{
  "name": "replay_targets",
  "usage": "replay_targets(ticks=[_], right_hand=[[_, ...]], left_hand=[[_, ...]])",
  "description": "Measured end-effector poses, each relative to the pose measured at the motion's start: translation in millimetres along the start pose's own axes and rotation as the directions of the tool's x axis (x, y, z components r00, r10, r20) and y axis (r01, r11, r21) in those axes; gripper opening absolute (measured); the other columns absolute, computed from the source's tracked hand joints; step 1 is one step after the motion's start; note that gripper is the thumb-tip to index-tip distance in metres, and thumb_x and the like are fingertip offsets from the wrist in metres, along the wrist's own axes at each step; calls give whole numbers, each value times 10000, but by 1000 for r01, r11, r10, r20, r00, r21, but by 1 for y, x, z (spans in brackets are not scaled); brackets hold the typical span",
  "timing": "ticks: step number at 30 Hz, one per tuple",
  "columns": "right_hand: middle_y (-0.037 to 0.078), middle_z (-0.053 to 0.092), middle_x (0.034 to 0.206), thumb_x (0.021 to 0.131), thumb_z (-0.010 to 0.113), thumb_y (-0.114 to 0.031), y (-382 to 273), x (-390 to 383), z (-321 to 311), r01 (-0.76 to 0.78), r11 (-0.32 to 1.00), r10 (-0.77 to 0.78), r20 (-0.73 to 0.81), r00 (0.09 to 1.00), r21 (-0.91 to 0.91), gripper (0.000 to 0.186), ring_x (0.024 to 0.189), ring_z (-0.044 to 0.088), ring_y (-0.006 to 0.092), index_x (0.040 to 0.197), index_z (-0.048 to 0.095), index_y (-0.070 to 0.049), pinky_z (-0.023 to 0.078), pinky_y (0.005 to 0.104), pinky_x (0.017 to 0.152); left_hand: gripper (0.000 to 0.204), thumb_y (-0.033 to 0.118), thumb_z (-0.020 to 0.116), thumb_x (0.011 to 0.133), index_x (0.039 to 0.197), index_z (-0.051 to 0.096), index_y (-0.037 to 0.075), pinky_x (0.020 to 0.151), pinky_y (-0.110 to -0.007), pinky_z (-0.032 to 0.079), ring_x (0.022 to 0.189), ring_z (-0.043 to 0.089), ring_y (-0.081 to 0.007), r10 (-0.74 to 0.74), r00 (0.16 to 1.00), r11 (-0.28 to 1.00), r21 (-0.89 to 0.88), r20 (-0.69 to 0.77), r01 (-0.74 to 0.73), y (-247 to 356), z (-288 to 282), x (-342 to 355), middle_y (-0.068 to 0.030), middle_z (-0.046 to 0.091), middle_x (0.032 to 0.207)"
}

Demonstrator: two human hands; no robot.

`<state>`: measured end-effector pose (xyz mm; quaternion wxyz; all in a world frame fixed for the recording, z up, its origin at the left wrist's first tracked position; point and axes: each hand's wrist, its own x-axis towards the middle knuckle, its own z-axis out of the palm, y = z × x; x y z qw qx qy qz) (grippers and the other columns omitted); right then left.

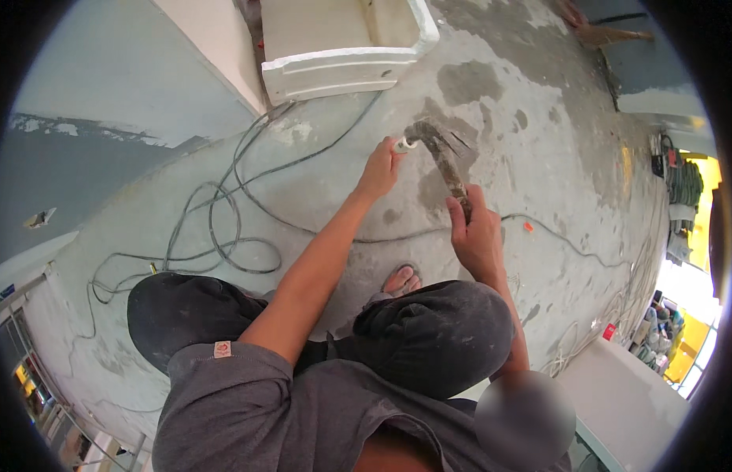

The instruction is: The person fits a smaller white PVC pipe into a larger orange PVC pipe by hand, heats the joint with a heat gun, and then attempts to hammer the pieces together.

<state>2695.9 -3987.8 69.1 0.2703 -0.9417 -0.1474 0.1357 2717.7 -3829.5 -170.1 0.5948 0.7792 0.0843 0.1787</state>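
My left hand (379,170) reaches forward with its fingers closed around a short white tube-like piece (403,145). Only the end of that piece shows; the rest is hidden in my grip. In my right hand (479,240), fingers wrapped round the handle, is a worn, dirt-stained hammer (447,161). Its head lies right beside the white piece's end, and I cannot tell whether the two touch. Both hands are above the stained concrete floor (366,197), in front of my bent knees.
A loose dark cable (212,200) coils on the left and runs across the floor to the right. A white trough-like basin (334,72) stands ahead, beside a wall (145,79). A pale box-like surface (617,401) is at lower right, with cluttered goods (657,330) beyond it.
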Motion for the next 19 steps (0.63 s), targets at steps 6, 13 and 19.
replay_targets(ticks=[6,13,19], right_hand=[[202,657,747,909,627,-151,-16,-13,-19,196,980,-182,-268,946,28,238,651,660,371,1104,544,-42,494,396,557],[218,646,766,927,595,-139,-9,1,-6,25,999,-26,-13,1000,-45,238,710,658,398,1132,528,-37,500,412,607],[88,646,716,955,597,-240,-20,-14,-18,175,983,-181,-370,911,-51,267,594,604,175,1161,544,-79,479,303,595]], left_hand=[[193,70,539,918,1099,491,23,759,-476,451,888,569,-409,-83,993,996,-34,86,86,7,-5,4,-214,582,947],[174,128,528,955,1080,469,23,686,-449,455,790,593,-420,-42,999,998,-43,5,42,12,-4,4,-214,588,830],[172,158,517,970,1075,468,30,699,-449,449,816,589,-406,-9,999,1000,-12,44,9,6,-5,5,-209,575,890]])
